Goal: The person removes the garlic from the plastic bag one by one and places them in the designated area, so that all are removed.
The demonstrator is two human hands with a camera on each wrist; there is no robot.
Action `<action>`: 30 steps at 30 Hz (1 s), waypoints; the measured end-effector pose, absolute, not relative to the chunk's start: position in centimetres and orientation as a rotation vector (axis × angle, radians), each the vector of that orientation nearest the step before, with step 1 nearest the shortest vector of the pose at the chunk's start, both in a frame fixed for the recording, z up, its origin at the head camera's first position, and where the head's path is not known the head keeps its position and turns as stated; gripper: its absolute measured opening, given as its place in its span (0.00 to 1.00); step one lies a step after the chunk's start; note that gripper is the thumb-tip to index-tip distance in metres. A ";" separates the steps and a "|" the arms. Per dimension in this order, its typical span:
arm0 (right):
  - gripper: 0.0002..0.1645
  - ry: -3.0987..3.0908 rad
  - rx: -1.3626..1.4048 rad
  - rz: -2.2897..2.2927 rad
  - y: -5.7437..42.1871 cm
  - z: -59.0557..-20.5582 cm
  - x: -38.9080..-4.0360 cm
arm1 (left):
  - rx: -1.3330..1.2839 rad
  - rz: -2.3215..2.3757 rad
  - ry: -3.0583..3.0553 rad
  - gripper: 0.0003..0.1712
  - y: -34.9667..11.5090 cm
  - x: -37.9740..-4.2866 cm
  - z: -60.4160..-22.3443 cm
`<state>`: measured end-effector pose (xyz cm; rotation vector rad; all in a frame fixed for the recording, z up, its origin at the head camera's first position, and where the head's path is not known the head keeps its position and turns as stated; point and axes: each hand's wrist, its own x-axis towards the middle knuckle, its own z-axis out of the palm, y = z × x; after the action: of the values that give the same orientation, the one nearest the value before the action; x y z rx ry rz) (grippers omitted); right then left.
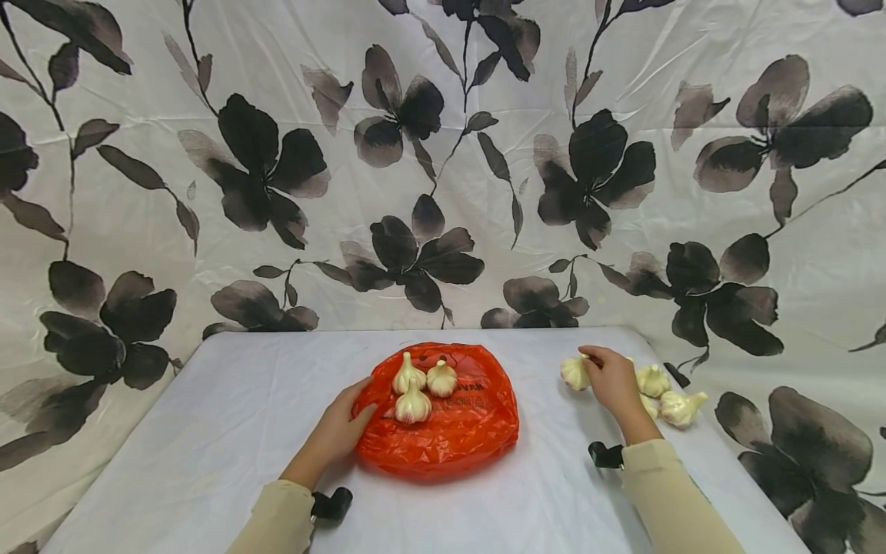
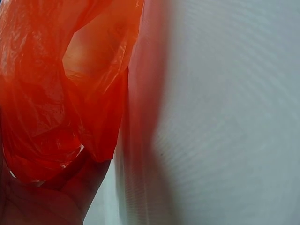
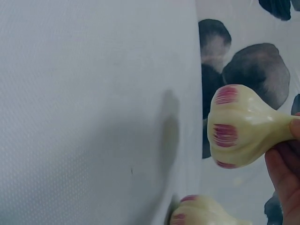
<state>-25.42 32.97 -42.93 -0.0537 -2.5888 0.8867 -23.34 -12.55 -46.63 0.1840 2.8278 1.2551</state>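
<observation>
A red plastic bag point(image 1: 477, 431) stands mid-table, its mouth spread wide. Three garlic bulbs, one of them the front garlic bulb point(image 1: 412, 405), lie grouped in its left half. My left hand point(image 1: 335, 431) holds the bag's left side, thumb over the rim; in the left wrist view the plastic point(image 2: 42, 108) covers part of that hand. Over the table's right side, my right hand point(image 1: 612, 381) pinches a garlic bulb point(image 1: 574, 373) by its stem. The right wrist view shows this pale bulb point(image 3: 241, 126) with purple streaks, raised off the table.
Several more bulbs lie near the table's right edge, among them a garlic bulb point(image 1: 681, 408), partly hidden by my right hand. A white cloth point(image 1: 242, 400) covers the table. Behind it hangs a flower-printed curtain point(image 1: 498, 192).
</observation>
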 end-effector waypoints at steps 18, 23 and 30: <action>0.18 -2.639 -0.085 0.888 34.0 -43.7 -25.6 | 0.222 1.258 2.860 0.34 -12.6 -23.3 -47.1; 0.18 -2.640 -0.092 0.898 34.3 -44.1 -25.8 | 0.188 1.247 2.853 0.35 -12.6 -23.3 -47.2; 0.19 -2.687 -0.109 0.897 34.3 -44.3 -25.8 | 0.167 1.250 2.851 0.34 -12.6 -23.3 -47.1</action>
<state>-25.83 34.35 -44.26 -0.1089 -2.6874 0.8967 -23.34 -12.59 -47.11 0.1669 2.8505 1.2495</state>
